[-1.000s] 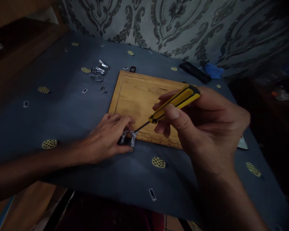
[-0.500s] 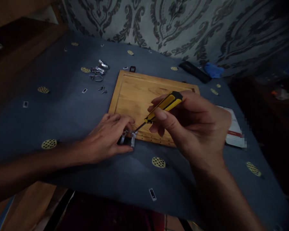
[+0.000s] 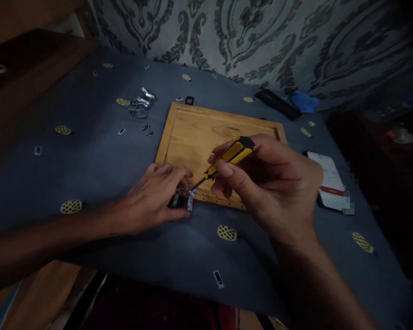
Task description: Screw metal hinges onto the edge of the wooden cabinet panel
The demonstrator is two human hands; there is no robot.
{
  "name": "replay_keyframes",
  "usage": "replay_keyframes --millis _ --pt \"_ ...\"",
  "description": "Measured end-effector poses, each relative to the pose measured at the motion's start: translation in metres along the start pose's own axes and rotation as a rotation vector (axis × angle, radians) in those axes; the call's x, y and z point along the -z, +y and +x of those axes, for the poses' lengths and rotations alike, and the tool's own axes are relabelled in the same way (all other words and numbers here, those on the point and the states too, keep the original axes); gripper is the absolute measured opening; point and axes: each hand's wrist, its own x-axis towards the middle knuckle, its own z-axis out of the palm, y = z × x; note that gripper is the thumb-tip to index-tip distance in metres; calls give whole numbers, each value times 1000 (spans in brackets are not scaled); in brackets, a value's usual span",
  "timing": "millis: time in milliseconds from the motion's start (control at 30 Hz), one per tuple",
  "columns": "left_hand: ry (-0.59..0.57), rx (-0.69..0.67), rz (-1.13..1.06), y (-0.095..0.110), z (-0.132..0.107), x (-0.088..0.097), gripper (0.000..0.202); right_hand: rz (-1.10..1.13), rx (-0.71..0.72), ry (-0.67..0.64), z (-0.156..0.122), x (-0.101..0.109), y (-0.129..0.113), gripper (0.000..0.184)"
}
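Note:
My right hand point(image 3: 278, 183) grips a yellow-and-black screwdriver point(image 3: 230, 158) by its handle, thumb and fingers closed round it. The shaft slants down to the left, its tip at a small silver metal fitting point(image 3: 190, 200). That fitting sits at the near left corner of a framed wooden board point(image 3: 199, 137). My left hand point(image 3: 158, 195) is closed about the fitting, thumb on the near side and fingers resting over the board's corner. Small dark holes run along the board's near edge. Whether a screw is under the tip cannot be made out.
More silver fittings point(image 3: 142, 101) and several loose screws point(image 3: 147, 129) lie left of the board. A phone point(image 3: 330, 181) lies to the right. Behind are a black case point(image 3: 278, 104) and a blue cloth point(image 3: 304, 101). Blue patterned cloth covers the table point(image 3: 99, 178).
My right hand and the screwdriver's handle have shifted slightly left and down, while the tip stays at the fitting. The left hand keeps its place. More of the phone shows.

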Motion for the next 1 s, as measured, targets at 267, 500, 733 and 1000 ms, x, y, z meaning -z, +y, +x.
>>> replay_keyframes --millis 267,500,733,1000 --pt "2 1 -6 0 -1 -1 46 -37 -17 -15 -4 1 2 26" --pt "-13 8 -14 1 0 0 50 -104 29 7 -7 0 2 22" --pt "-22 19 5 1 0 1 48 -102 41 16 -5 0 0 20" --pt "-1 3 4 -1 -1 -1 51 -97 24 11 -6 -1 1 24"
